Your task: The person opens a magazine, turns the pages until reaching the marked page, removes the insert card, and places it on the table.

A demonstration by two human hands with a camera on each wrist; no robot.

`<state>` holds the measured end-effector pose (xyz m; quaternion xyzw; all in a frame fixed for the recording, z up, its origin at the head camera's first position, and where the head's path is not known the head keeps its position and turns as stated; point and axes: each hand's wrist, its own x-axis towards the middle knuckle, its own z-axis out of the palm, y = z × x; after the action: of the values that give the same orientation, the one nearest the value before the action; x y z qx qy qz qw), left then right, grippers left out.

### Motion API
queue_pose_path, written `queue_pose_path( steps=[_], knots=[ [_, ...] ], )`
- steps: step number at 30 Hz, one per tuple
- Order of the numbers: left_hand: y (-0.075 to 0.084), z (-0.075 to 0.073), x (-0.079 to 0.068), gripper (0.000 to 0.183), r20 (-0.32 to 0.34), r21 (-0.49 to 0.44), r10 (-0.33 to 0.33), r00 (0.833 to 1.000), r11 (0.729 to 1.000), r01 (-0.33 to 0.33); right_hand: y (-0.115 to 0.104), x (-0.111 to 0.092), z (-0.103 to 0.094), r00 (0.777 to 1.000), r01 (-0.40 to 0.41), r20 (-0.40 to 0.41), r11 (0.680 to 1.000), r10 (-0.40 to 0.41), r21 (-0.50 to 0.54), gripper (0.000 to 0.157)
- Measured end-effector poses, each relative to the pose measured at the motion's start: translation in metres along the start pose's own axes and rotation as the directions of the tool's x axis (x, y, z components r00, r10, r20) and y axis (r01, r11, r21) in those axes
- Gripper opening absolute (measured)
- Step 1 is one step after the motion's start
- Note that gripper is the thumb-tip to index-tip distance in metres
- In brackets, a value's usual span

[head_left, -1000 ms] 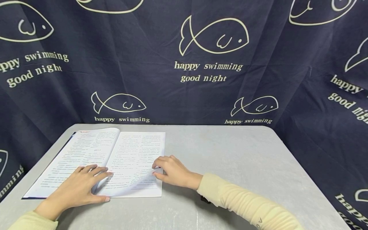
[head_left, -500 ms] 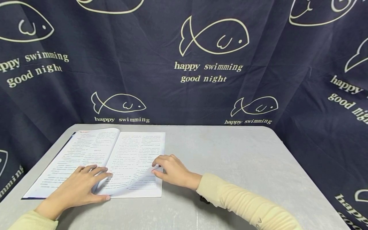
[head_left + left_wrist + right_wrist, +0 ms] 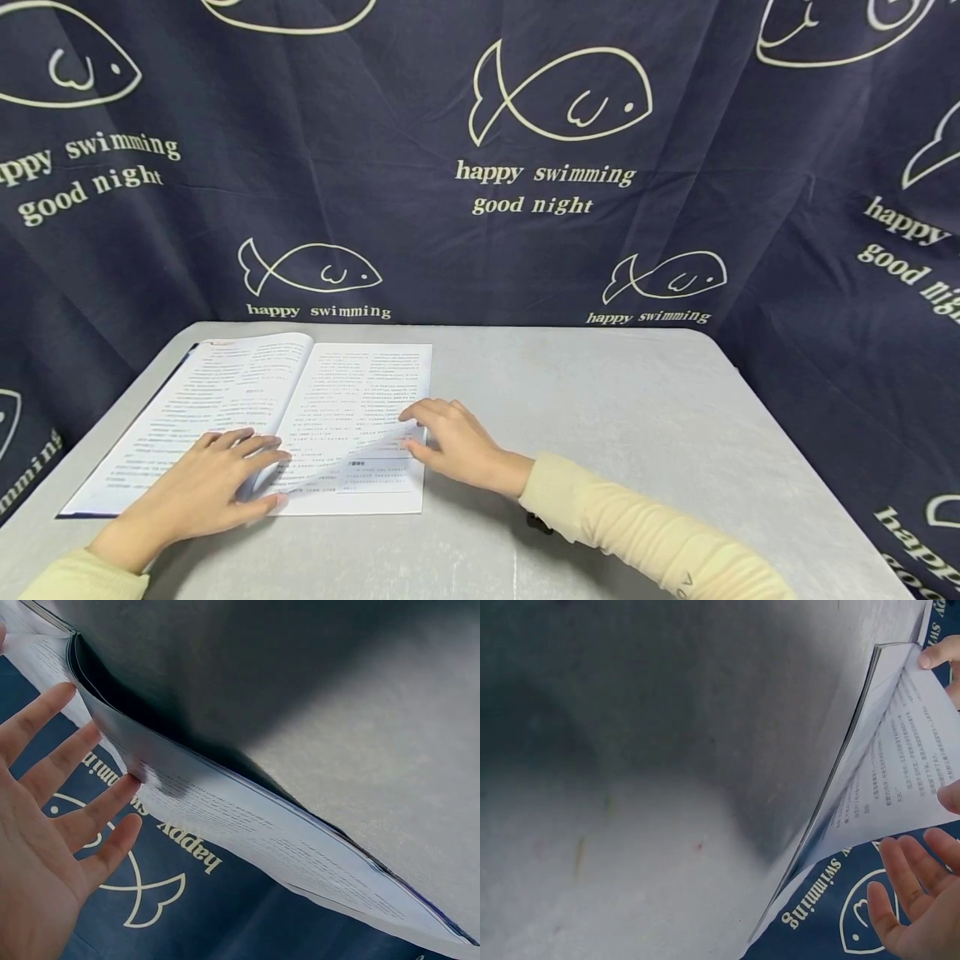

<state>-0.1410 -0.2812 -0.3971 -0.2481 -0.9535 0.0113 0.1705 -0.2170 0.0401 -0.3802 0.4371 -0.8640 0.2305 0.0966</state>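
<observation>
An open printed book [image 3: 172, 400] lies at the left of the grey table. My left hand [image 3: 191, 492] rests across its inner fold, fingers spread and thumb by the lower edge. In the left wrist view, the left fingers [image 3: 79, 825] stretch along the bowed pages. At the right edge, my right hand [image 3: 461, 446] pinches a page [image 3: 360, 400] between thumb and index finger. The page's lower corner is raised, showing a printed sheet [image 3: 382, 500] beneath. In the right wrist view, the thumb [image 3: 950, 796] lies against the print, and the other fingers [image 3: 907, 889] extend loosely.
The grey table [image 3: 585, 400] extends right of the book, with rounded far corners. A dark blue cloth [image 3: 420, 233] with fish outlines and lettering hangs behind and along both sides. Something small and dark [image 3: 538, 523] shows under the right cuff.
The page's lower edge has lifted farther, uncovering more print on the sheet below. My right hand has shifted slightly right, and my left thumb has drawn up a little onto the book.
</observation>
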Motion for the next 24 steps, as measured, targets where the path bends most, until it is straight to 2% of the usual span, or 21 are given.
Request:
queue_pose_path(
  steps=[5, 10, 16, 24],
  knots=[
    [-0.0009, -0.0001, -0.0007, 0.046, 0.016, -0.002, -0.013, 1.0, 1.0, 0.013, 0.0001, -0.0014, -0.0021, 0.999, -0.032, -0.014, 0.999, 0.033, 0.003, 0.033],
    [-0.0015, -0.0006, -0.0003, 0.046, -0.031, -0.01, -0.012, 0.999, 1.0, 0.012, -0.0001, -0.0033, -0.0042, 0.999, -0.048, -0.015, 0.999, 0.048, 0.013, 0.034],
    [-0.0045, 0.0002, -0.0003, 0.053, -0.065, -0.015, 0.001, 0.998, 1.0, -0.002, 0.0003, -0.0057, -0.0041, 0.999, -0.025, -0.022, 0.999, 0.026, 0.04, 0.035],
    [-0.0069, 0.0006, -0.0014, 0.061, -0.084, -0.01, -0.009, 0.996, 1.0, 0.008, -0.0019, -0.0084, -0.0012, 0.998, -0.017, 0.061, 1.0, 0.017, -0.008, 0.037]
  ],
)
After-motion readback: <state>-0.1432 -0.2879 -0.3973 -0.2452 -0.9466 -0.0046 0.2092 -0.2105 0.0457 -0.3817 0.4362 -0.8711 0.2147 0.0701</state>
